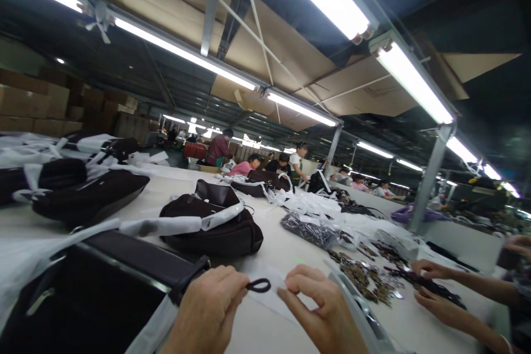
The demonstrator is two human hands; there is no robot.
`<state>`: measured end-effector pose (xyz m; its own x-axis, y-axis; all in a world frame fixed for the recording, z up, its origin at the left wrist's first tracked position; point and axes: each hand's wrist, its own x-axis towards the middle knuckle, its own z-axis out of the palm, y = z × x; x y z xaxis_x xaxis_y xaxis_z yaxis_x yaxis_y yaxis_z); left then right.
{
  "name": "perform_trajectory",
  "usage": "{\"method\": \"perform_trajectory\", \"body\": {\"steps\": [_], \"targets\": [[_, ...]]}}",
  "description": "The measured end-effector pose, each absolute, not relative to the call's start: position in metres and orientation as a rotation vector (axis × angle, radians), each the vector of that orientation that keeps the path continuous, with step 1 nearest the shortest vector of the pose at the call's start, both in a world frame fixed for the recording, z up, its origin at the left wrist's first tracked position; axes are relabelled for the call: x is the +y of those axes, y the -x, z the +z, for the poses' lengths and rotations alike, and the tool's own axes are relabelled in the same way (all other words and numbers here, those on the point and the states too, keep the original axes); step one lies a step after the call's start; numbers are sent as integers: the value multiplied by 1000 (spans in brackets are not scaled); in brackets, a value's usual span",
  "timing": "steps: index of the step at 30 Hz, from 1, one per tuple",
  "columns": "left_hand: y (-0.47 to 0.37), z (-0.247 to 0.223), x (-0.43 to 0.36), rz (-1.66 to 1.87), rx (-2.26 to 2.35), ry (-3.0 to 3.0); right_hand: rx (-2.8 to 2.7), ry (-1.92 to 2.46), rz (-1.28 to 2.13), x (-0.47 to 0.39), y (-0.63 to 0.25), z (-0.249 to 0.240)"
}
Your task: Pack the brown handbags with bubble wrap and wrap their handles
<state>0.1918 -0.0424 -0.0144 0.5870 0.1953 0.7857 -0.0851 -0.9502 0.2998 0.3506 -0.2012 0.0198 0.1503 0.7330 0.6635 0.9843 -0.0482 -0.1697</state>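
Currently listed, from my remote view, foremost item: one small black loop [259, 285], pinched at its near end in my left hand [209, 307]. Left thumb and fingers: closed together on it, the rounded end projecting past the fingertips toward the other hand. Right hand [326, 307]: fingers curled, thumb and forefinger tips close to each other, just beside the loop and apart from it; whether those tips meet, I cannot tell.

Beneath and about: one white table [261, 329]. To my left, one large black bag [95, 287] with a zip; beyond the hands, one dark bag [211, 232], its strap in white wrapping [166, 225]; further left, more dark bags [95, 193]. To my right, one grey tray [360, 310], partly hidden by the right hand; past it, a pile of metal pieces [365, 279] and one clear plastic bag [309, 229] of dark contents. At far right, a co-worker's hands [435, 270] at dark strips [442, 290].
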Motion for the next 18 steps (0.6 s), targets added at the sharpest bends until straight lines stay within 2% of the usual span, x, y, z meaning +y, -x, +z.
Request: {"method": "perform_trajectory", "body": {"steps": [9, 18], "targets": [[-191, -14, -45, 1226, 151, -2598, -1804, 1756, -1054, -209, -352, 24], [-193, -16, -44, 1178, 190, -2623, -1778, 1774, -1230, -212, -351, 25]]}}
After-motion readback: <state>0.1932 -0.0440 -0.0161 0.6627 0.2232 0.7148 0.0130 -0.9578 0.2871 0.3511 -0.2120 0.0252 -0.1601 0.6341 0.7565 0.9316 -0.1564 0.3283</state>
